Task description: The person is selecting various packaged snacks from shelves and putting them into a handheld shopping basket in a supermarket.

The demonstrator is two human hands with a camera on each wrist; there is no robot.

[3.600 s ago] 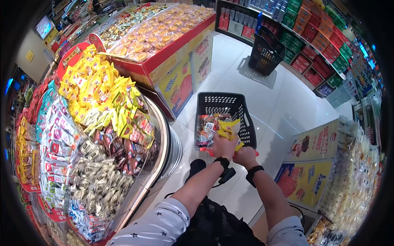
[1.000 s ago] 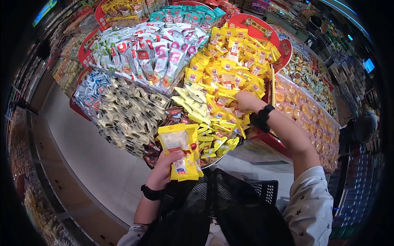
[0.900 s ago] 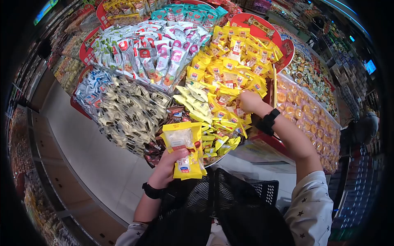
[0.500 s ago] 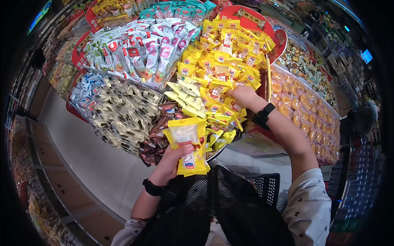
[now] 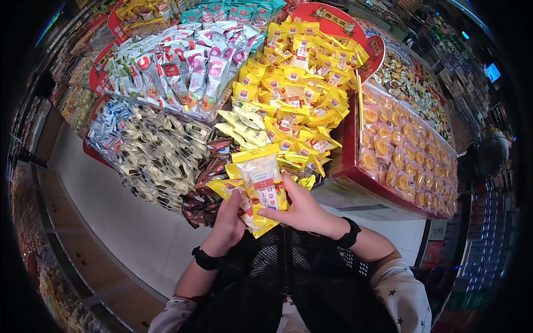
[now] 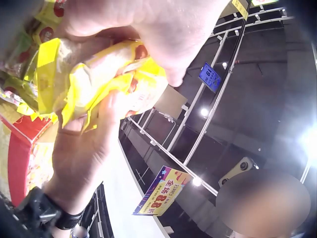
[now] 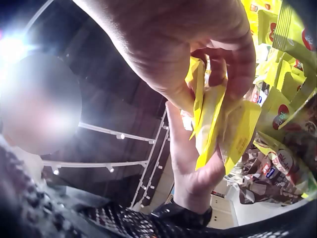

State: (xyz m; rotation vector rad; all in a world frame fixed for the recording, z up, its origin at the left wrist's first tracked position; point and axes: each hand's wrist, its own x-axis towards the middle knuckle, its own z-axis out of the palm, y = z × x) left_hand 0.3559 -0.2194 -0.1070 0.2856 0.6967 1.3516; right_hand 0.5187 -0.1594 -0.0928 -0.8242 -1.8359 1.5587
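Observation:
Both hands are together in front of the body at the near edge of the snack display. The left hand (image 5: 226,221) holds yellow snack packets, its thumb over a rear packet (image 5: 225,188) that sticks out to the left. With thumb in front and fingers behind, the right hand (image 5: 308,211) grips the front packet (image 5: 266,175), which has a clear window and red print. The two packets overlap. In the right wrist view, the right hand (image 7: 183,44) pinches yellow wrappers (image 7: 210,129) from above. Beyond the hands lies a heap of similar yellow packets (image 5: 300,89).
Around the heap lie silver-white packets (image 5: 172,72), cream-wrapped sweets (image 5: 155,150) and brown packets (image 5: 202,200). A red-edged stand (image 5: 383,194) of wrapped round pastries (image 5: 400,144) is on the right. A dark perforated basket (image 5: 355,261) shows partly below the right forearm.
The right hand has come back from the yellow heap to the left hand and now grips a packet there. The packets in the left hand are now spread apart.

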